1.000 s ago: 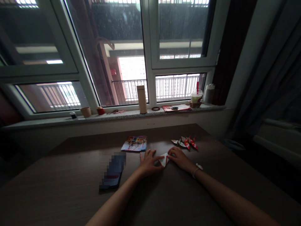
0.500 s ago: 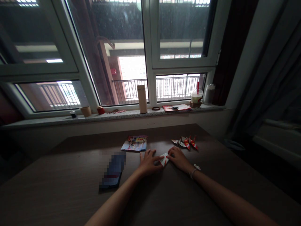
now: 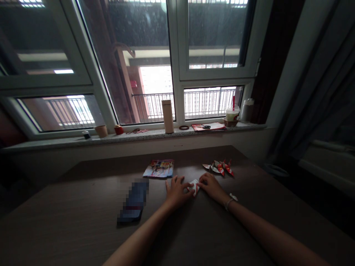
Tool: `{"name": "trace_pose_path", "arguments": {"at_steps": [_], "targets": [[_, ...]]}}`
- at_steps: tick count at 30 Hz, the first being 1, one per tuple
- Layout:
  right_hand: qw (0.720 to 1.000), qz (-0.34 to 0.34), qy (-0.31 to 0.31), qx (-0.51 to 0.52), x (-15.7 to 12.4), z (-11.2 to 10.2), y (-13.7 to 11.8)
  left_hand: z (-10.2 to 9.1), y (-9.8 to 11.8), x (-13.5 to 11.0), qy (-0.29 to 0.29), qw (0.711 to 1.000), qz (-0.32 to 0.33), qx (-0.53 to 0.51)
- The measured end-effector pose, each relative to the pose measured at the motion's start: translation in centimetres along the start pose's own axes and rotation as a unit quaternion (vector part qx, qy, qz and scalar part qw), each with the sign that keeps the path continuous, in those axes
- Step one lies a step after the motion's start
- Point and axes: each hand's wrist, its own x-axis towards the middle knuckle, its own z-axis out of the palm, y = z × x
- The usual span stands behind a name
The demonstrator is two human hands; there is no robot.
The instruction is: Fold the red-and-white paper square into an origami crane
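Note:
A small folded piece of white and red paper (image 3: 195, 187) lies on the brown table (image 3: 69, 207) between my two hands. My left hand (image 3: 178, 193) holds its left side down, thumb and a finger on the paper and the other fingers spread on the tabletop. From the right, my right hand (image 3: 212, 186) pinches the paper's edge with bent fingers; part of the paper is hidden under the fingertips. Just beyond that hand sit several folded paper cranes (image 3: 222, 168) in red and white.
A stack of printed paper sheets (image 3: 159, 169) lies beyond my left hand. A dark, pixelated phone-like object (image 3: 134, 203) is to the left. On the windowsill stand a beige bottle (image 3: 167, 117), a paper cup (image 3: 101, 131), scissors (image 3: 205, 127) on red paper and a drink cup (image 3: 232, 113).
The paper has turned slightly between my fingers. My left hand has shifted a little to the right, and its fingers have moved on the paper. My right hand stays nearly in place.

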Motion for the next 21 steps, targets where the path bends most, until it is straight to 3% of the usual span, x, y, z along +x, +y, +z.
{"name": "trace_pose_path", "arguments": {"at_steps": [21], "targets": [[0.999,0.043,0.023,0.003,0.42,0.14,-0.63,0.95,0.78,-0.06,0.042,0.999,-0.011,0.03]]}}
